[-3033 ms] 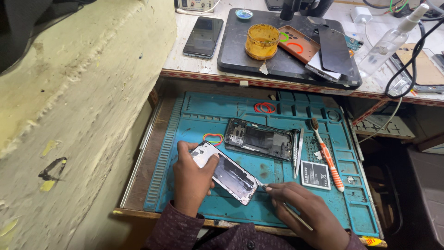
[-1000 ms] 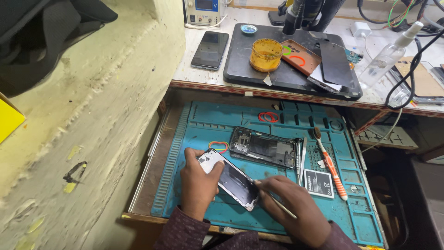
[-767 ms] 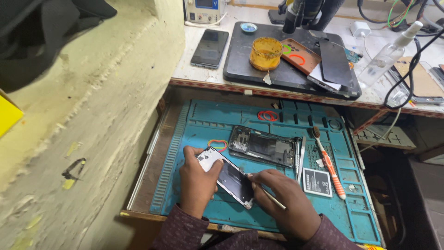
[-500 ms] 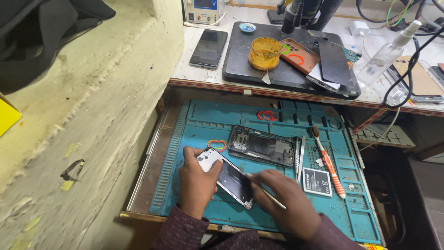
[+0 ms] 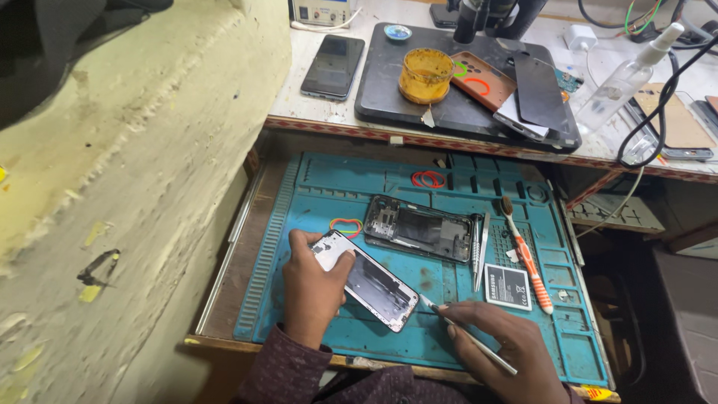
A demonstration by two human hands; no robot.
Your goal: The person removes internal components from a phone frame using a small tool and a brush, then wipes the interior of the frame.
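I count two opened phone bodies on my mat: one near [image 5: 370, 280], one farther [image 5: 420, 229]. One battery [image 5: 508, 286], one toothbrush [image 5: 526, 254], two tweezers [image 5: 479, 251]. Two rubber-band bunches: red [image 5: 428, 179], coloured [image 5: 345, 225]. On the far bench: one intact phone [image 5: 333, 66], one yellow pot [image 5: 426, 75], one spray bottle [image 5: 628, 77].

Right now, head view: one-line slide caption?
Left hand steadies an opened phone on a teal repair mat; right hand holds a thin tool.
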